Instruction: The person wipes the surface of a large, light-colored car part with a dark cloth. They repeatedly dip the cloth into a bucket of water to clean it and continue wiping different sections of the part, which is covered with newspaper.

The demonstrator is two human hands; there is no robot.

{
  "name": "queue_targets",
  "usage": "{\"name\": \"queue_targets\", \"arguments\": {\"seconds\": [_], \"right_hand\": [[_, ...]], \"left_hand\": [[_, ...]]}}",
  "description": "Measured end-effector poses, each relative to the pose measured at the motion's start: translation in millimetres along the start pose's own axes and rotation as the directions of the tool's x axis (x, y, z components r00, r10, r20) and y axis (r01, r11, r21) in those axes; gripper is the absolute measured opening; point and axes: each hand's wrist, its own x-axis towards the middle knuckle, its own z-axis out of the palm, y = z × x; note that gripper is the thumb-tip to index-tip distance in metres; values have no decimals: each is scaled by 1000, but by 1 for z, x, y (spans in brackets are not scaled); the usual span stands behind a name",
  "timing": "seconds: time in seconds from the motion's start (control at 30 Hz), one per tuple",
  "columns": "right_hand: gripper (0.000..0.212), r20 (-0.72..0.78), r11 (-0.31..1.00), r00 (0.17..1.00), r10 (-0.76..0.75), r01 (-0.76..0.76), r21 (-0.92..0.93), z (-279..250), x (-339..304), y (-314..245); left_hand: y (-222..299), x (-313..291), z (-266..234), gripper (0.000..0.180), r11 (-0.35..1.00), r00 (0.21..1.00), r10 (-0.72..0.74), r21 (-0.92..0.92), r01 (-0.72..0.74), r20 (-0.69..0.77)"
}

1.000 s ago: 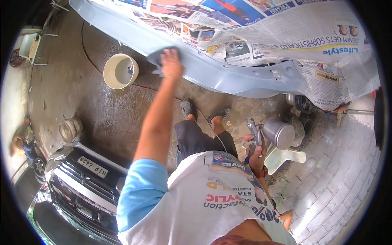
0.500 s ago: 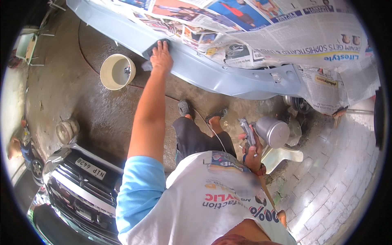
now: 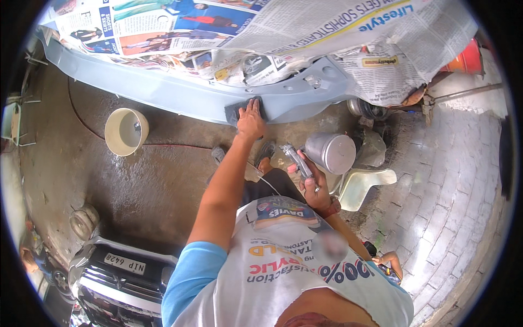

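My left hand presses a dark grey cloth against the lower edge of a long, pale grey car body panel. Its fingers lie over the cloth, which spreads out on both sides of them. Sheets of newspaper cover the area behind the panel. Lower and to the right, my right hand is wrapped round the handle of a spray gun, held away from the panel. The gun's round silver paint cup sticks out to the right.
A cream bucket with some liquid stands on the wet floor at left, near a thin hose. A dark car front is at lower left. A pale plastic stool stands at right, beside a block wall.
My left hand and the cloth have slid right along the panel, closer to me. My right hand still holds the spray gun. The whole view has shifted.
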Motion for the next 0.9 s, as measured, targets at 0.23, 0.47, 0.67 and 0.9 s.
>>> {"name": "queue_targets", "arguments": {"seconds": [0.23, 0.47, 0.67, 0.9], "right_hand": [[86, -135, 994, 988, -69, 79, 75, -38, -2, -1], [88, -134, 969, 973, -190, 207, 132, -99, -1, 4], [82, -42, 962, 976, -215, 219, 164, -149, -7, 34], [81, 16, 957, 970, -243, 237, 168, -202, -16, 61]], "left_hand": [[83, -22, -44, 72, 928, 972, 230, -289, -237, -58], [149, -46, -102, 56, 425, 997, 19, -903, 56, 71], [176, -17, -118, 52, 437, 952, -279, -899, 7, -128], [249, -39, -125, 50, 933, 827, 75, -253, -255, -556]]}}
